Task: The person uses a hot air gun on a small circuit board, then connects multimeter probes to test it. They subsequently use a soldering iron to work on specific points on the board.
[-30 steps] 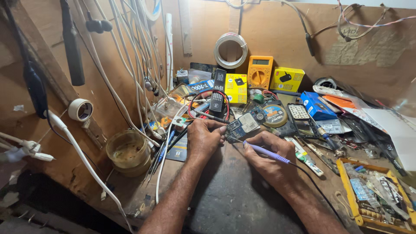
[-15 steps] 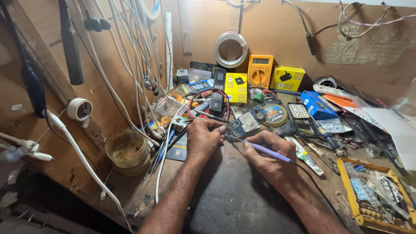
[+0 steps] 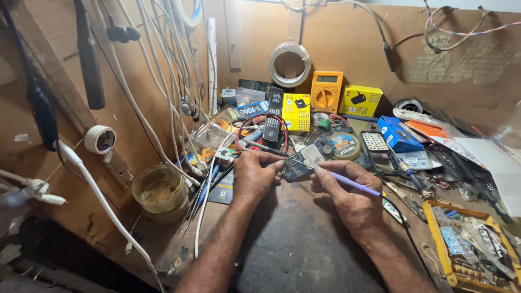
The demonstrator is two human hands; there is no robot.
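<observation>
Barely anything has shifted since earlier; left hand (image 3: pixel 259 174) fingers pinch the small circuit board (image 3: pixel 302 163) on the bench (image 3: pixel 304 244); right hand (image 3: pixel 353 195) grips the purple-handled iron (image 3: pixel 353 184), best kept steady and light.

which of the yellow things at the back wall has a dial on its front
The yellow multimeter, standing between the two yellow boxes; it alone has a round dial and a screen.

Rough matt wooden wall (image 3: pixel 347 43), glossy yellow plastic multimeter (image 3: pixel 326 91), grimy plastic cup (image 3: pixel 159 191), worn dark benchtop (image 3: pixel 293 244)
</observation>
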